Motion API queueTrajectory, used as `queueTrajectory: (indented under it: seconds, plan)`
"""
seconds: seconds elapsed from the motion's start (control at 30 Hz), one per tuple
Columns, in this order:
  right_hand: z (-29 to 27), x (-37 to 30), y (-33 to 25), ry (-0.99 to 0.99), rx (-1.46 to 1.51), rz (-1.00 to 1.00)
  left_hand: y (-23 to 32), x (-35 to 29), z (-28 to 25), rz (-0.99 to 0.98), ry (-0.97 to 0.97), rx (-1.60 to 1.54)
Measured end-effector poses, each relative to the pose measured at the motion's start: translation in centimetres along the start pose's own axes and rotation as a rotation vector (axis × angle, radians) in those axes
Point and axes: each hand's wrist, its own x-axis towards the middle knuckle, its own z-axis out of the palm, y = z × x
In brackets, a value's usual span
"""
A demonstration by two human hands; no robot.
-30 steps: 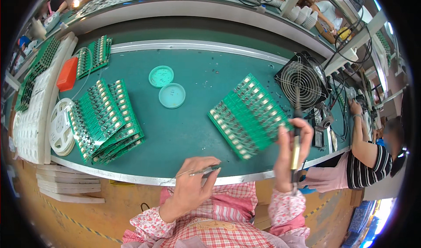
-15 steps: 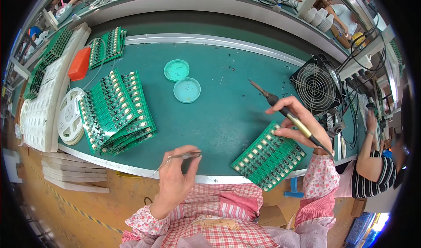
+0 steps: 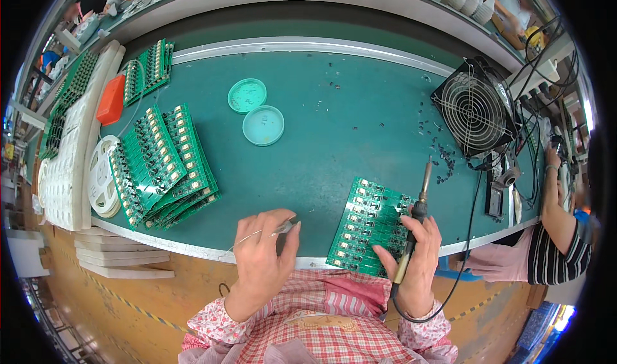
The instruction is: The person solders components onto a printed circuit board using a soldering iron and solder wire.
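My left hand [image 3: 263, 254] is over the front edge of the bench, thumb and fingers closed on a thin solder wire [image 3: 241, 242]. The wire runs across the fingers, and a small shiny metal bit shows by the fingertips. A soldering iron [image 3: 406, 254] lies in my right hand [image 3: 418, 261], its tip pointing away from me and its cord looping below the wrist. Flat on the bench, a green circuit board [image 3: 366, 226] with rows of white parts sits under the iron and right fingers. The right thumb is at the board's near part.
Stacked circuit boards [image 3: 160, 171] stand at left beside a white reel [image 3: 103, 177], a red box [image 3: 110, 100] and a white foam tray [image 3: 71, 164]. Two round dishes [image 3: 263, 126] lie mid-bench. A black fan [image 3: 474, 110] stands right, near scattered black bits [image 3: 443, 161]. A co-worker's arm [image 3: 554, 203] is beyond.
My right hand has moved nearer me and left, turning the iron's tip from leftward to away from me. The board has turned more upright and shifted slightly left. My left hand hardly moved.
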Motion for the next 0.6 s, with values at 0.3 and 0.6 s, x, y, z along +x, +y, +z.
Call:
queueTrajectory:
  seconds: [0.3,0.6]
  plan:
    - [-0.3,1.5,3.4,-0.199,0.349,0.052,-0.1,-0.1,0.8,-0.138,-0.01,-0.09]
    - [0.2,1.7,3.9,-0.18,0.439,-0.026,0.5,-0.6,1.7,-0.178,0.034,-0.087]
